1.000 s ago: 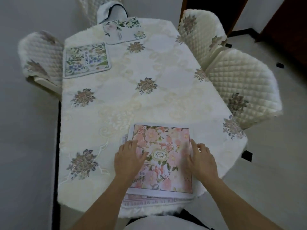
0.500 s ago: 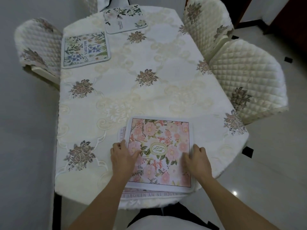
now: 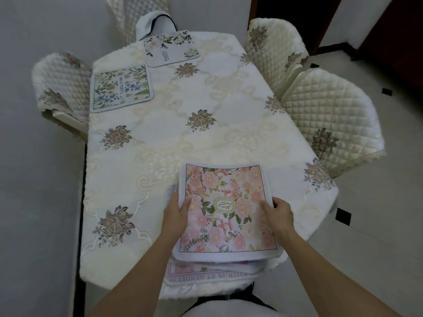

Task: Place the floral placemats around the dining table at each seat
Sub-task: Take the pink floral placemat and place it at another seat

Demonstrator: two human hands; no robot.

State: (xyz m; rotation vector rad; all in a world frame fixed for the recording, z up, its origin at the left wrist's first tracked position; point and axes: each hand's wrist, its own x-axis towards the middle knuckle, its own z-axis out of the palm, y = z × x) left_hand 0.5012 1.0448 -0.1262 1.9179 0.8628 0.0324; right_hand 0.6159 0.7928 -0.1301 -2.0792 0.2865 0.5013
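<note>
Pink placemat [image 3: 226, 209] atop stack [image 3: 206, 274], green placemat [image 3: 122, 88] far, chair [image 3: 332, 120] right

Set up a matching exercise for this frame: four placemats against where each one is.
Things: 1 pink floral placemat; 2 BEAUTIFUL placemat; 3 white leafy placemat; 4 lettered placemat.
Places: A far end of the table; B under the pink one, near edge; C gripped by left hand and right hand; D far-left seat, by a quilted chair.
Pairs: 1-C, 2-D, 3-A, 4-B.
</note>
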